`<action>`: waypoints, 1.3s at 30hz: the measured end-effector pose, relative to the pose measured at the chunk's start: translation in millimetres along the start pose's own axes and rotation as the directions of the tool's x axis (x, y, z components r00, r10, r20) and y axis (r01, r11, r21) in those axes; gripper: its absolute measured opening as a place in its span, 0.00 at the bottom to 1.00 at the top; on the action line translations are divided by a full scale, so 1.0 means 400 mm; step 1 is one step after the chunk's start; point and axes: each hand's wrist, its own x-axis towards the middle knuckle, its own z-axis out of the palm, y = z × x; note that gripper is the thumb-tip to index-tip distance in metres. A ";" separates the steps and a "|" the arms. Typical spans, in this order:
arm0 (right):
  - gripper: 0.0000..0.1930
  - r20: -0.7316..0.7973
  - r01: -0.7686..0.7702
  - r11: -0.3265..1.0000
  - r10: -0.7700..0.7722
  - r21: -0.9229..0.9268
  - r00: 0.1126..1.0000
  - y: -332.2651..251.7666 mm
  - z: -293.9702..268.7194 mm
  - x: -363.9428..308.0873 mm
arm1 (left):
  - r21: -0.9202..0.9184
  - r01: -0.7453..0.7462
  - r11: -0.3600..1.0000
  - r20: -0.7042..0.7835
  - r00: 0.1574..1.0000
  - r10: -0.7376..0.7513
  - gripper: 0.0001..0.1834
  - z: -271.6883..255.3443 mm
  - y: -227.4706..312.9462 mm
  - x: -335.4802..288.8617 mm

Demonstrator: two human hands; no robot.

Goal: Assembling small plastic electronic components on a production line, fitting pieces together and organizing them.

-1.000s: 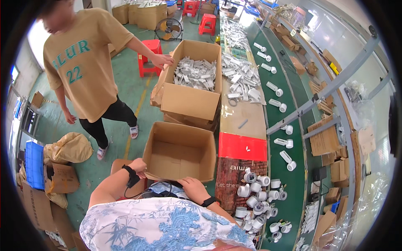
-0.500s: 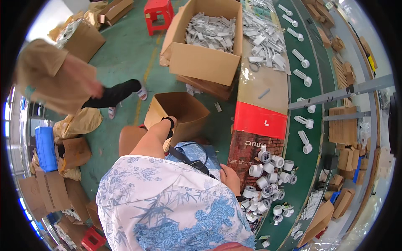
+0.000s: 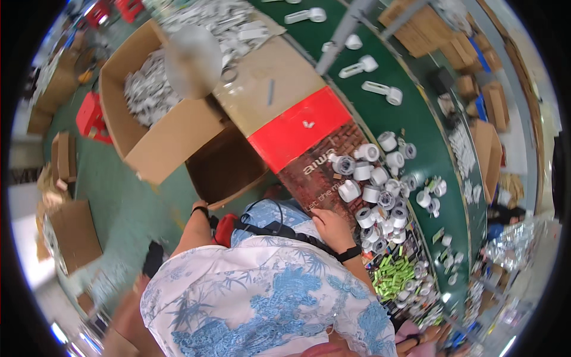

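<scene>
My left hand (image 3: 200, 206), with a black band at the wrist, is by the near rim of an open brown carton (image 3: 229, 163); its fingers are mostly hidden. That carton stands low against the side of the table. On the table's near edge rests my right hand (image 3: 334, 230), fingers partly stretched out, nothing visible in it. It lies on the printed cardboard (image 3: 309, 140) that covers the tabletop. Just right of it is a heap of white round-headed plastic parts (image 3: 377, 187). Bright green cylinders (image 3: 392, 276) lie in a pile nearer to me.
A large carton (image 3: 178, 143) full of white plastic pieces stands at the far left beside the table. Along the right runs a green conveyor belt (image 3: 416, 110) carrying white handled parts. A grey metal post (image 3: 345, 35) crosses over it. A red stool (image 3: 92, 116) stands on the floor.
The view has swung to the right. The open carton, earlier beside my left hand in front of me, now sits against the table. My left arm is drawn back somewhat; my right hand stays at the table edge.
</scene>
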 end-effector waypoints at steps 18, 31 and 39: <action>0.12 -0.327 -0.258 0.911 0.363 0.322 0.873 0.045 -0.180 -0.051 | -0.435 -0.862 0.259 0.646 -0.099 0.757 0.12 0.093 1.462 -1.012; 0.11 -0.599 -0.297 0.818 0.567 0.492 0.566 0.065 -0.140 -0.170 | 0.086 -0.727 -0.681 0.670 -0.464 0.580 0.09 0.625 1.776 -1.080; 0.11 -0.559 -0.127 0.547 0.824 0.827 -0.088 0.158 0.002 -0.401 | -0.695 -0.712 -0.094 0.417 -0.506 0.755 0.11 0.303 1.599 -1.404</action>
